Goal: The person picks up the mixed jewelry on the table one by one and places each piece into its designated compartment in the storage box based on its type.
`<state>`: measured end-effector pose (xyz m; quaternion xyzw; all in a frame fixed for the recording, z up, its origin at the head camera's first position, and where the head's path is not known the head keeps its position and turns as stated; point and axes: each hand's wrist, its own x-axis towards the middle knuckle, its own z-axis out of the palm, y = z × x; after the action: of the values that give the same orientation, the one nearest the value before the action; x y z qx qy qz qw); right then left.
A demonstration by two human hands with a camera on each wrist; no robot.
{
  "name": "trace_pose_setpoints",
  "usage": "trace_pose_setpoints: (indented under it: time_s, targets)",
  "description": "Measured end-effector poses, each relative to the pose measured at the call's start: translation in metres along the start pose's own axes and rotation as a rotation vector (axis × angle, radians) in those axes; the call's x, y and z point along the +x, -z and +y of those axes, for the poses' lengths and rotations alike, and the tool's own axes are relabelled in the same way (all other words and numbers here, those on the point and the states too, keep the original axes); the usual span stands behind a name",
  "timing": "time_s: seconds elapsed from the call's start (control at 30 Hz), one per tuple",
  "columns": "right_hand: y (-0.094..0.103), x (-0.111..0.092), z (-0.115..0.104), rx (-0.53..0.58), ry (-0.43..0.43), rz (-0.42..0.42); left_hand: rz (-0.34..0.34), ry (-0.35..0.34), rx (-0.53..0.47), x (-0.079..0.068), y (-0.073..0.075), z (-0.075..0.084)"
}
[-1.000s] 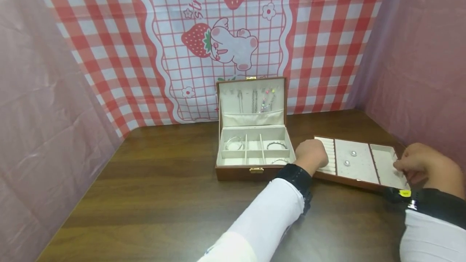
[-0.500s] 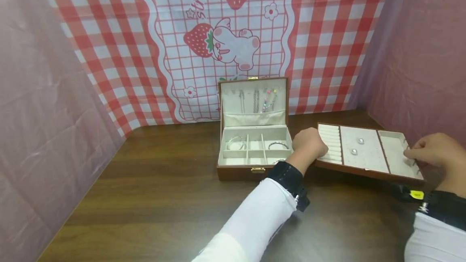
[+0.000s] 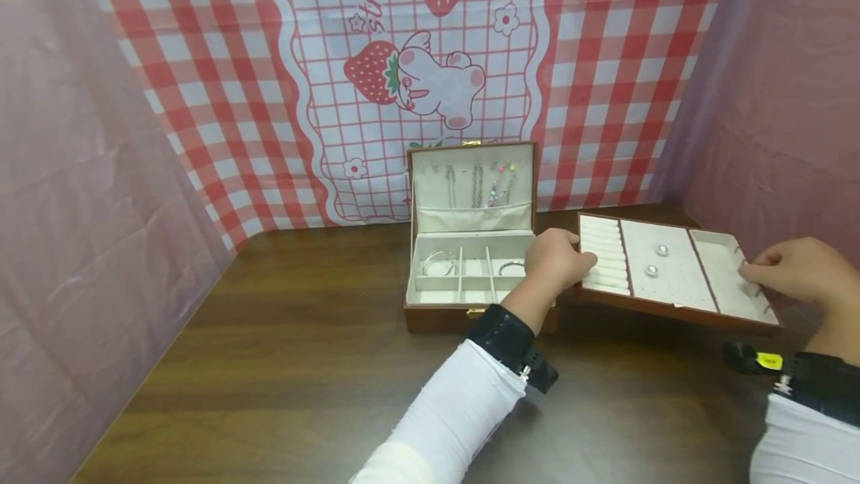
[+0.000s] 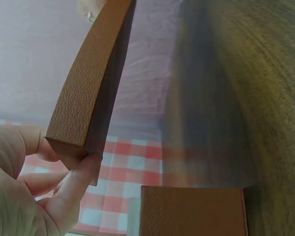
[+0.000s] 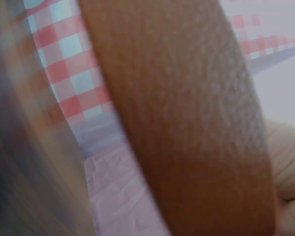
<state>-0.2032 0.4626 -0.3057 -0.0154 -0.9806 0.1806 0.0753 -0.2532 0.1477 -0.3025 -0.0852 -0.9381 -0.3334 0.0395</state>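
Note:
Between both hands hangs a brown leather-edged jewelry tray (image 3: 681,278), raised off the table. It has ring rolls (image 3: 602,252) at its left, a pale middle panel with two pearl-like earrings (image 3: 661,250), and a right compartment with small ring-like pieces along its edge. My left hand (image 3: 556,260) pinches the tray's left end, with the thumb against a corner in the left wrist view. My right hand (image 3: 799,271) grips the right end; the tray wall (image 5: 187,118) hides most of its fingers in the right wrist view. Left of the tray stands the open jewelry box (image 3: 440,318).
Bracelets (image 3: 440,263) lie in the box's compartments, and necklaces (image 3: 477,185) hang inside its raised lid. The box stands right beside my left hand, which hides part of it. Behind the wooden table (image 3: 269,364) hangs a checkered cloth (image 3: 222,95); pink cloth (image 3: 773,95) borders the right side.
Both hands have lifted the tray from the table. It first rose to the right, then shifted slightly left, toward the box. My left hand has moved left over the box's right side.

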Motion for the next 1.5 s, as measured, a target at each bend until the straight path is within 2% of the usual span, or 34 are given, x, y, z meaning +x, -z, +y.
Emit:
trace_pose_setpoints:
  time_s: [0.17, 0.3, 0.53, 0.77, 1.07, 1.5]
  targets:
    - [0.000, 0.001, -0.006, 0.032, -0.003, 0.035, -0.025, 0.023, -0.147, -0.001, 0.006, -0.009]
    - [-0.001, 0.002, -0.013, 0.033, 0.000, 0.052, -0.041, 0.051, -0.307, -0.004, 0.010, -0.018]
    - [-0.003, 0.001, -0.026, 0.074, -0.004, 0.033, -0.052, 0.073, -0.540, -0.011, 0.014, -0.030]
    - [-0.001, 0.001, -0.030, 0.072, 0.016, 0.025, -0.073, 0.068, -0.754, -0.016, 0.014, -0.035]
    - [-0.001, 0.001, -0.037, 0.073, 0.037, 0.066, -0.077, 0.088, -0.904, -0.018, 0.023, -0.037]
    - [0.005, 0.002, -0.064, 0.058, 0.034, 0.127, -0.040, 0.056, -0.990, -0.016, 0.051, -0.045]
